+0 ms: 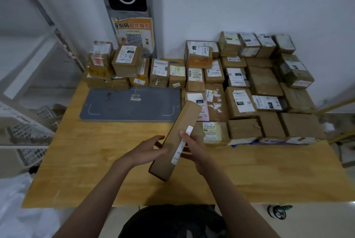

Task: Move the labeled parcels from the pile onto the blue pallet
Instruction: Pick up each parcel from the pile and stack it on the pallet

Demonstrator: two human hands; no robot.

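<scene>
Both my hands hold one long parcel (177, 138) above the table (96, 161): left hand (151, 148) fingers curl under it, right hand (194, 147) thumb presses its label. Stacked parcels (249, 84) sit just beyond it.

The orange poster (134, 35) on the wall carries large Chinese characters, "身份码" in dark print and "取件指引" in orange, above a QR code. A box (125, 61) in the left pile has a white label with handwriting that looks like "1-2-9". Beside it, the front of a box (98, 71) bears handwritten "4-3-9". Another box (159, 72) further right has a barcode label with "4-3-11" written under it. On the right stack, a box (241, 102) shows a black tag reading "032". The long box (177, 138) in the hands has a white strip label (181, 145) with digits ending "050". Other labels are too blurred to read.
</scene>
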